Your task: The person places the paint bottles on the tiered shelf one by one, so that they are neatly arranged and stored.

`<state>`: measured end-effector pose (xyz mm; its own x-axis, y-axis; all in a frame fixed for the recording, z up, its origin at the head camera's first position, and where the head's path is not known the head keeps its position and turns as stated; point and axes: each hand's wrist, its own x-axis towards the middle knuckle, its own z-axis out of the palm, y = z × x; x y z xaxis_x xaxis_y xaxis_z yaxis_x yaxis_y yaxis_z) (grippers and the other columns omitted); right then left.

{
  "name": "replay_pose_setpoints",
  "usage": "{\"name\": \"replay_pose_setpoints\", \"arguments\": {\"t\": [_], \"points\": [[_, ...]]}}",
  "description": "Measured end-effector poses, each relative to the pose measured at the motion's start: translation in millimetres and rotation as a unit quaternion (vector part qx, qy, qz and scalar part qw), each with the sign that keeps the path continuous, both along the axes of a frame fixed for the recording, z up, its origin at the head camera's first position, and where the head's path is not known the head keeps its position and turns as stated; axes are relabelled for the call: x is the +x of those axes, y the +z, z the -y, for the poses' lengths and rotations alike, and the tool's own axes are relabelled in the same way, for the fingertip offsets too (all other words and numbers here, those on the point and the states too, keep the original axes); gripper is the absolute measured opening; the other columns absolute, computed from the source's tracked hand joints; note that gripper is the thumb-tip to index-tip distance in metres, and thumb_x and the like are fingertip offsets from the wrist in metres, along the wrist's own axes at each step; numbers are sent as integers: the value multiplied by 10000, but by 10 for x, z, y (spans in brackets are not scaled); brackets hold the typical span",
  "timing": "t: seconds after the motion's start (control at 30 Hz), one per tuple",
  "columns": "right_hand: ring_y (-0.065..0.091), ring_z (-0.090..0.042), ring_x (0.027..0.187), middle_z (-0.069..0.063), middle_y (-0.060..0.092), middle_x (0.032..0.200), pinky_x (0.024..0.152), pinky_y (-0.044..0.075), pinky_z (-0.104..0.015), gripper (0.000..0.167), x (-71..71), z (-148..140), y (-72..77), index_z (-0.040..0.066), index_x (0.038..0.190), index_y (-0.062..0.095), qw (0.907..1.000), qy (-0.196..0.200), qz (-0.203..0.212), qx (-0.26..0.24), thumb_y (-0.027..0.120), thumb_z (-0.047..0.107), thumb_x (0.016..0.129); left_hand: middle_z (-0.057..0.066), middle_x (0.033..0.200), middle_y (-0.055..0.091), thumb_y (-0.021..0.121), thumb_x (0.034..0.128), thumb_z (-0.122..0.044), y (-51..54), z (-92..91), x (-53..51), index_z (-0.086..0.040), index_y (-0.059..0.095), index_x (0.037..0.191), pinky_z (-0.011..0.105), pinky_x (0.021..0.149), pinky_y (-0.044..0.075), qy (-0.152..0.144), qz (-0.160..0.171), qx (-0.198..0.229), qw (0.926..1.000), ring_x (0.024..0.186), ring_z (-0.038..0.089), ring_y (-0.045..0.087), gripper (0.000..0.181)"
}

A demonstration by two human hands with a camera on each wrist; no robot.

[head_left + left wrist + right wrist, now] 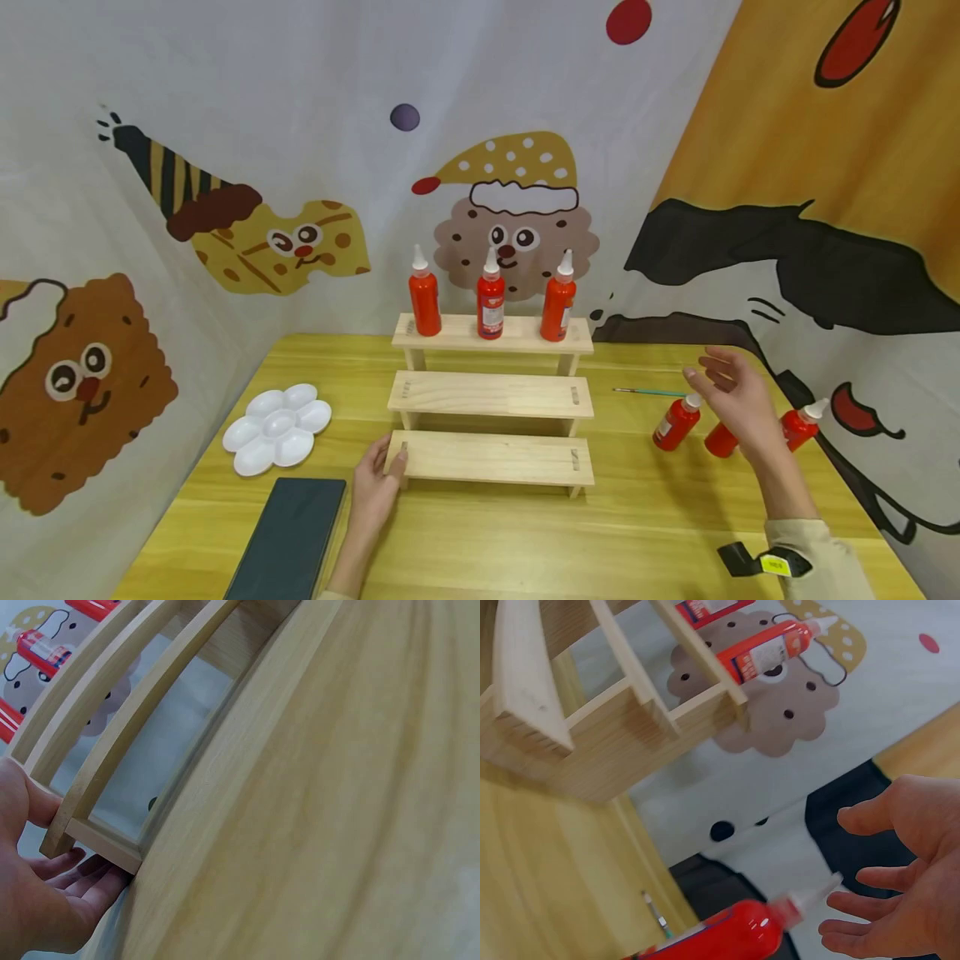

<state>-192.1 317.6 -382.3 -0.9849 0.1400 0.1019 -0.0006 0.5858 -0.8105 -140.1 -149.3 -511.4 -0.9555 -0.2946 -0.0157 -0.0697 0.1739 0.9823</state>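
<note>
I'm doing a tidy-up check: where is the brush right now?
In the head view, the brush lies on the table, right of the shelf; its nearest neighbour is a red bottle, with the right hand further right.

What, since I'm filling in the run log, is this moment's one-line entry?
left hand: holding wooden rack at bottom step | right hand: holding nothing, near tabletop bottles | top step: three red bottles

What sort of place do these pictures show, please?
Probably a craft or painting corner: a white flower-shaped palette and a thin paintbrush lie on the wooden table, with red nozzle-tipped bottles nearby.
</note>
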Motion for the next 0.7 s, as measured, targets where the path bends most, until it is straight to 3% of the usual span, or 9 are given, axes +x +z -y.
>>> {"name": "replay_pose_setpoints", "arguments": {"t": [0.43,0.5,0.57,0.63,0.7], "points": [[375,-592,1373,-398,330,1523,1075,388,-697,731,69,-72,-402,-81,1544,229,9985,-77,435,-310,559,337,1045,348,1418,526,592,1011,-107,22,11,4,109,457,1437,558,1154,384,-71,80,77,9999,1427,489,397,496],[385,-586,1370,-399,320,1526,1042,469,-630,733,69,-78,-451,-71,1547,228,9978,-108,592,-286,556,350,1045,346,1421,525,592,1013,-107,17,9,5,105,453,1442,558,1156,384,-74,108,73,9999,1427,486,400,498],[405,-570,1362,-396,323,1523,969,544,-469,734,66,-80,-496,-65,1546,231,9966,-146,750,-299,558,359,1043,337,1420,531,592,1013,-108,7,6,4,96,457,1443,552,1156,387,-61,145,49,9999,1426,477,409,494],[420,-541,1360,-388,341,1514,908,535,-333,731,63,-75,-537,-70,1539,238,9956,-193,860,-319,560,358,1041,333,1416,537,590,1013,-102,0,3,4,92,461,1442,552,1153,394,-57,145,43,9999,1424,473,415,488],[421,-504,1359,-371,348,1515,910,493,-302,740,70,-68,-577,-77,1537,233,9944,-224,966,-366,563,361,1039,323,1410,548,593,1013,-106,-1,1,6,82,470,1440,546,1151,398,-46,164,38,9998,1422,464,423,483]]}}
